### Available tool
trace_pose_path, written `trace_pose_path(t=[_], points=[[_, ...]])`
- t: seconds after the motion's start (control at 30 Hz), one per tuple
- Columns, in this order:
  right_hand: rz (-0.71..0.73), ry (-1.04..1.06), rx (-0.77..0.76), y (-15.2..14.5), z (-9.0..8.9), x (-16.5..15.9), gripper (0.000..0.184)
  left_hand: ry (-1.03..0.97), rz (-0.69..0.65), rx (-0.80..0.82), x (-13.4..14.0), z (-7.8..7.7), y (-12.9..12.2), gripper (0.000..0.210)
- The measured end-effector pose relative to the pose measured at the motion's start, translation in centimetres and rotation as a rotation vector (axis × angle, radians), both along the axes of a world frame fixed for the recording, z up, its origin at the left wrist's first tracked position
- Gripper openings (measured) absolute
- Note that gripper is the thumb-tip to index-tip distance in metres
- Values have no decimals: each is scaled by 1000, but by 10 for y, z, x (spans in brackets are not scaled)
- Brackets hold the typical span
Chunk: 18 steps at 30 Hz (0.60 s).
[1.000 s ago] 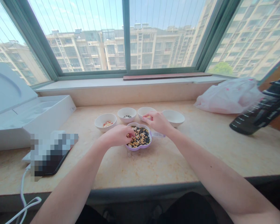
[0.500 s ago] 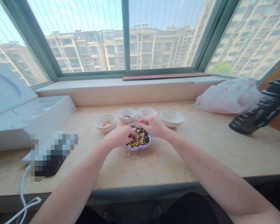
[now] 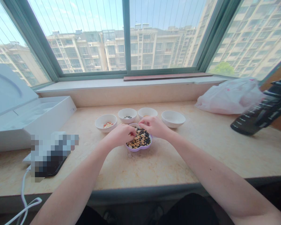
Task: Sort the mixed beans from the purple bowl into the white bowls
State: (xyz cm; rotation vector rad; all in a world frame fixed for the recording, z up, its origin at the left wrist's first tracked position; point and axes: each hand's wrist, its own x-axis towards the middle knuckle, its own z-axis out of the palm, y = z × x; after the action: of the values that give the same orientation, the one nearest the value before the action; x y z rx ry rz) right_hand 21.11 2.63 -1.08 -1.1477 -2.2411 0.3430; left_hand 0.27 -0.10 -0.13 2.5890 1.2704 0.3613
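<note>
A purple scalloped bowl (image 3: 140,148) full of mixed black and tan beans (image 3: 141,137) stands on the counter in front of me. Over its left side my left hand (image 3: 122,134) is closed, the fingers curled together just above the beans. My right hand (image 3: 154,127) reaches across the far right rim with thumb and fingertips pinched. Anything in either pinch is too small or hidden to name. Behind are white bowls: one with red and pale beans (image 3: 106,122), one with a few black beans (image 3: 127,115), one partly hidden by my right hand (image 3: 147,112), and one showing only its white inside (image 3: 173,119).
An open white box (image 3: 49,117) is at the left, with a blurred-out dark device (image 3: 51,159) and white cable (image 3: 23,193) before it. To the right lie a plastic bag (image 3: 227,97) and a tilted black bottle (image 3: 259,109). Windows rise behind the sill (image 3: 96,83).
My left hand has risen slightly from the beans, its fingers more curled. My right hand stays almost in place at the bowl's far rim.
</note>
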Motion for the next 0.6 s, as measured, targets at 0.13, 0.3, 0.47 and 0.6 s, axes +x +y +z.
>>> trace_pose_path(t=[0.13, 0.3, 0.47, 0.6], points=[[-20, 4, -22, 0, 2, 0, 20, -166, 42, -13, -3, 2, 0, 20], [-9, -5, -25, 1, 0, 1, 20, -605, 30, -129, -3, 4, 0, 17], [-7, -4, -28, 3, -2, 2, 19, -1092, -10, -419, -2, 9, 1, 19], [-7, -6, -21, 1, -1, 0, 19, -1450, -73, -635, -3, 15, -1, 25]])
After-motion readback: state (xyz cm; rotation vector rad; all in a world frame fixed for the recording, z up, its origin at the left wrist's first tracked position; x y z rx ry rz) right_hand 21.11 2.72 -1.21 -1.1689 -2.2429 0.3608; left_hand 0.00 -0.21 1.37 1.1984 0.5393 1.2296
